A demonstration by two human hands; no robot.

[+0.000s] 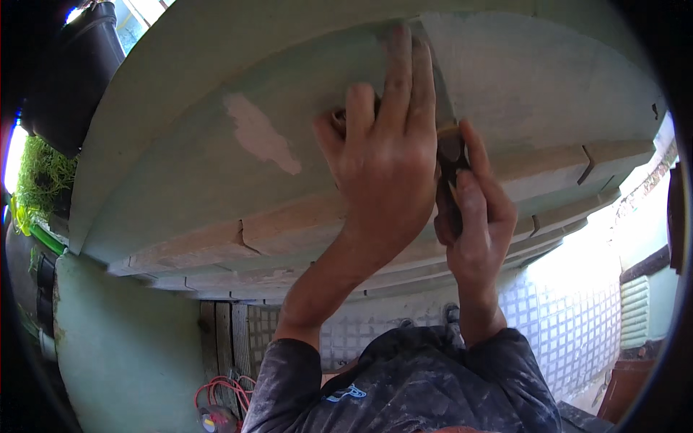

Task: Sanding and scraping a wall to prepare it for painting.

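My right hand [479,216] grips the dark handle [450,157] of a scraper or filling knife, which has a yellowish part near the blade. The thin grey blade [445,92] lies along the painted surface [303,70] and is partly hidden by my left hand [387,140]. Two fingers of that hand stretch out flat beside the blade, seemingly pressing on it. Its other fingers curl around a small dark object [339,118], mostly covered. Left of the hands is a pink filler patch [262,135] on the greenish surface. A paler smooth area [520,76] spreads to the right of the blade.
Below the hands run stepped ledges [292,224] with notched gaps. A red cable [224,381] lies coiled at lower left near wooden boards [224,330]. Dark containers [76,76] and a green plant [43,173] stand at far left. Tiled floor [563,330] extends at lower right.
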